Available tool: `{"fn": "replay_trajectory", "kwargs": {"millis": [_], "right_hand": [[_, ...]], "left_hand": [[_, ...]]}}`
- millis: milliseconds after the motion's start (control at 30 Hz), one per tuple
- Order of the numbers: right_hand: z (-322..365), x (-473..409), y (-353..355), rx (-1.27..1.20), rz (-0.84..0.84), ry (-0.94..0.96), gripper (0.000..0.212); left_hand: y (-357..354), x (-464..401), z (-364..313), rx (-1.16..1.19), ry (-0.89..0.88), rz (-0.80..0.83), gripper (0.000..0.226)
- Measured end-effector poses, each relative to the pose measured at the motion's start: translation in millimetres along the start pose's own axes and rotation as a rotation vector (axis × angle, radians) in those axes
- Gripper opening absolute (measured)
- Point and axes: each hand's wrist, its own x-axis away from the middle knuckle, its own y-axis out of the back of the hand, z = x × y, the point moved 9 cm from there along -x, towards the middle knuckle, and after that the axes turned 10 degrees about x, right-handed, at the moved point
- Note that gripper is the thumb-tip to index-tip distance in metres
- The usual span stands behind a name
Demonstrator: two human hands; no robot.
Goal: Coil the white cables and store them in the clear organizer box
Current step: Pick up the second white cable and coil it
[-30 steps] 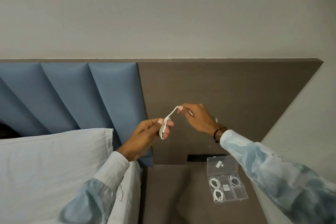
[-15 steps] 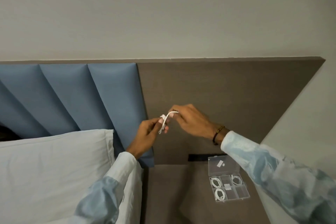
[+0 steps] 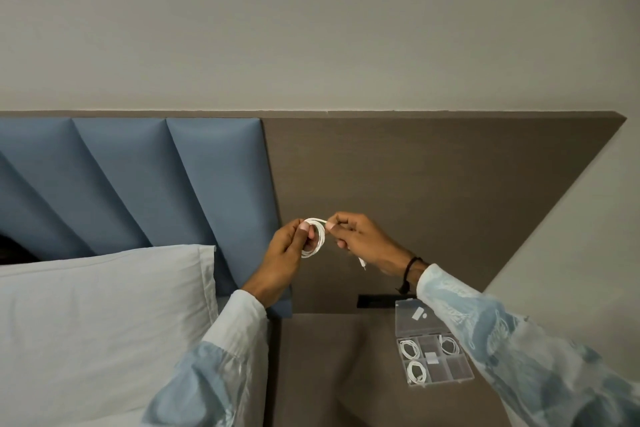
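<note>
the left hand [image 3: 284, 253] pinched a coiled white cable [image 3: 316, 236] between thumb and fingers, held in the air well above and to the left of the clear organizer box [image 3: 433, 347]. the right hand [image 3: 360, 239] gripped the cable's loose tail at the top of the coil, fingers closed on it; a connector end [image 3: 362, 263] hung below that hand, partly hidden by the palm. the box sat open on the brown surface [image 3: 329, 374], its lid tipped back against the wooden panel. three coiled cables [image 3: 408, 348] lay in separate compartments, and a small white item in the middle cell was too small to make out. the right sleeve [image 3: 519, 357] covered the box's right edge. a pillow [image 3: 104, 322] lay far left of the box.
</note>
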Motion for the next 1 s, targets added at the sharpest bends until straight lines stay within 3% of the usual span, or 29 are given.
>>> {"fn": "replay_trajectory", "kwargs": {"millis": [133,233,367,467,600,733,800,933,1000], "right_hand": [[1,3,7,0.056,0.003,0.022,0.024],[0,7,7,0.071,0.054,0.015,0.025],[-10,13,-8,-0.123,0.167,-0.158,0.029],[-12,15,-10,-0.196,0.165,-0.184,0.029],[-11,15,-14,-0.219,0.151,-0.165,0.022],[-22,11,-13,-0.288,0.137,-0.190,0.022],[-29,11,-6,-0.219,0.106,-0.167,0.021],[-26,8,15,0.280,-0.082,0.036,0.019],[-28,8,20,0.210,-0.184,0.019,0.013]], "left_hand": [[5,1,3,0.089,0.072,-0.098,0.035],[-2,3,6,0.262,0.185,-0.039,0.037],[-12,3,8,0.534,0.267,0.048,0.046],[-7,1,14,0.490,0.282,-0.027,0.043],[4,1,20,0.230,0.231,-0.106,0.043],[6,2,20,0.240,0.225,-0.143,0.044],[4,2,18,0.291,0.244,-0.121,0.045],[-5,4,12,0.401,0.270,-0.088,0.042],[-12,4,8,0.457,0.271,-0.074,0.039]]}}
